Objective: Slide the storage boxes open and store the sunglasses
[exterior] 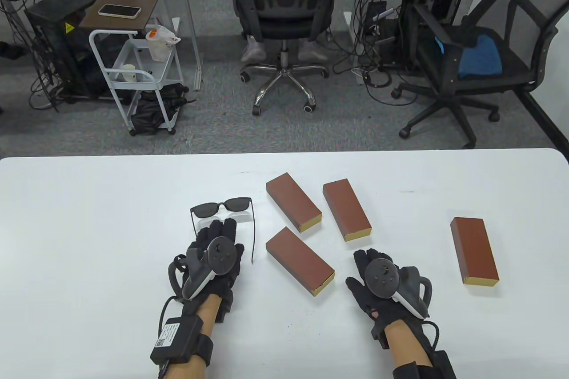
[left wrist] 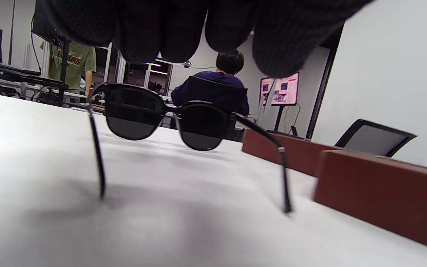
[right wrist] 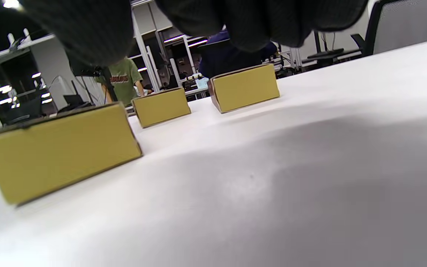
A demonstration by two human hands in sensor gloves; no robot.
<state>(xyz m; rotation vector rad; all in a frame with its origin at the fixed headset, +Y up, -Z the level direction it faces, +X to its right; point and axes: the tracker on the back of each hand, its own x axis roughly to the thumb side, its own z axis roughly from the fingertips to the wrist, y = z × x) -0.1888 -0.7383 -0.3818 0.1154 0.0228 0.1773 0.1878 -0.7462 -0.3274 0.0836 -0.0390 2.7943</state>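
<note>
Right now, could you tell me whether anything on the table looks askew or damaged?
Nothing looks damaged. The four closed reddish-brown cardboard boxes lie scattered at different angles, and the black-framed sunglasses sit unfolded with arms open, not yet stored.

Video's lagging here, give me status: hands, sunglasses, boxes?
Left hand open above sunglasses, arms unfolded. Right hand open, empty. Four boxes shut; nearest lies between hands.

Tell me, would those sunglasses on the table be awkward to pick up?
Probably light: the sunglasses have a thin dark frame. The open temple arms look slender, so they may fold or flex if gripped there. Pushed, they would likely slide on the smooth white table rather than roll.
</note>
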